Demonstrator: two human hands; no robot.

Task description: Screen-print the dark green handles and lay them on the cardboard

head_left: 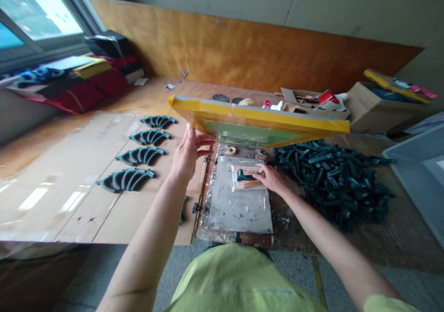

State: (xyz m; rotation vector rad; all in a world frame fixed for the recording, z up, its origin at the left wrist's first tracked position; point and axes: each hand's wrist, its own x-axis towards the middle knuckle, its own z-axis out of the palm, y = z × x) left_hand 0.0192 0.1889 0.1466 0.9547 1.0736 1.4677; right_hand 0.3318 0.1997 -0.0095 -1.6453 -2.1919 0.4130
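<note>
- Clock's centred on the grey plate, 12 pointing away from the person.
- Left hand, around 10: thumb up at the left edge of a yellow-edged screen frame, fingers bent with gaps between them. Can't tell if it's properly clamped on the frame.
- That frame's tilted up over the plate's far end, about 12 to 1, greenish mesh facing down at the plate.
- Right hand, about 2: fingertips at the right end of a dark green handle-like part. Can't tell if they're pinching it or just touching.
- Said part is sitting on a small plastic-covered pad, towards 1 on the plate.
- Tape roll at 12, just below the frame.
- Between 9 and 10, four fans of curved green parts lined up on cardboard.
- Big messy pile of dark green parts nearer 3, right on the brown worktop.
- Past that, a grey plastic bin, plus a cardboard box around 2.
</note>
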